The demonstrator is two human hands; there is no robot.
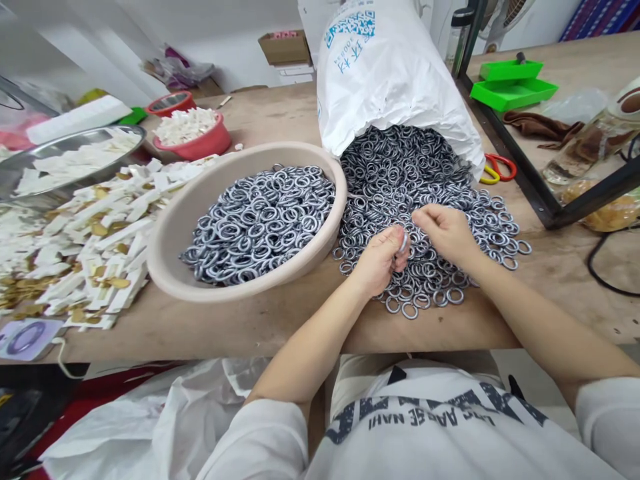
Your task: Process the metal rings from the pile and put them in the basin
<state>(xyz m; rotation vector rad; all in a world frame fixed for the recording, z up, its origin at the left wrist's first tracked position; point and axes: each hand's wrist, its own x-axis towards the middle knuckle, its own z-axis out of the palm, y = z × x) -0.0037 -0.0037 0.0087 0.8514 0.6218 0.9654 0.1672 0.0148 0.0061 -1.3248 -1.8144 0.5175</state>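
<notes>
Over the near part of a pile of grey rings (385, 173), my left hand (381, 260) is closed with a grey ring (403, 241) at its thumb and fingers. Just to its right, my right hand (445, 230) has its thumb and fingers pinched together; what they hold, if anything, is hidden. The pile spills onto the table from the mouth of a white sack (385, 73) with blue print. Left of my hands stands a beige basin (165, 267), with many more grey rings (260, 223) in it.
White and tan plastic pieces (110, 233) cover the table's left side, near a metal bowl (143, 137) and a red bowl (200, 143). Right of the sack are scissors (505, 167), a black metal frame (530, 180), green trays (515, 93) and a glass bottle (575, 150).
</notes>
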